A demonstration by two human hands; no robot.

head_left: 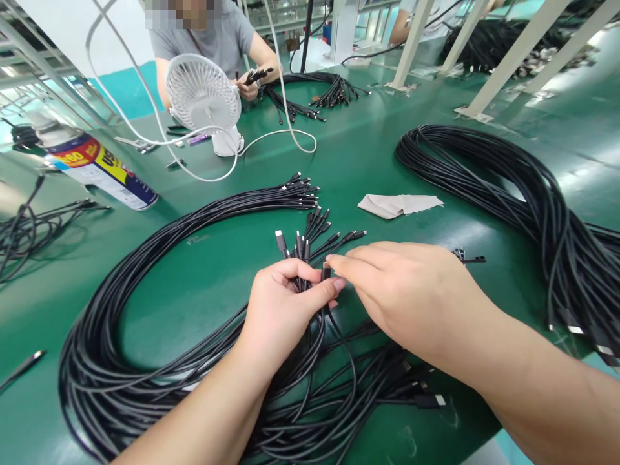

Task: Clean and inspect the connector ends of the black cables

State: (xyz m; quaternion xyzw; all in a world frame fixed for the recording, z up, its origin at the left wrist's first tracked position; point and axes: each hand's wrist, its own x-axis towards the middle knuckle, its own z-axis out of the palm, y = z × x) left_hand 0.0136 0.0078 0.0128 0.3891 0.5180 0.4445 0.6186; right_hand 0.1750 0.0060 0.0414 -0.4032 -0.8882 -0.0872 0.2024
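Observation:
Several black cables are gripped in my left hand (285,294), their plugs sticking up past the fingers. One black cable plug (326,271) stands upright between its thumb and index finger. The fingertips of my right hand (402,284) touch the tip of that plug; its other fingers lie together, and what they pinch, if anything, is hidden. Around and below my hands curves a large bundle of black cables (101,336), with loose plug ends (300,194) fanned out beyond my left hand. More plugs (426,400) lie under my right forearm.
A second cable coil (484,168) lies at the right, near a beige cloth (400,205). At the left are a spray can (104,168) and tangled cables (33,226). Beyond a white fan (203,97), a co-worker (213,45) holds dark cable ends. Slanted posts (513,58) meet the table.

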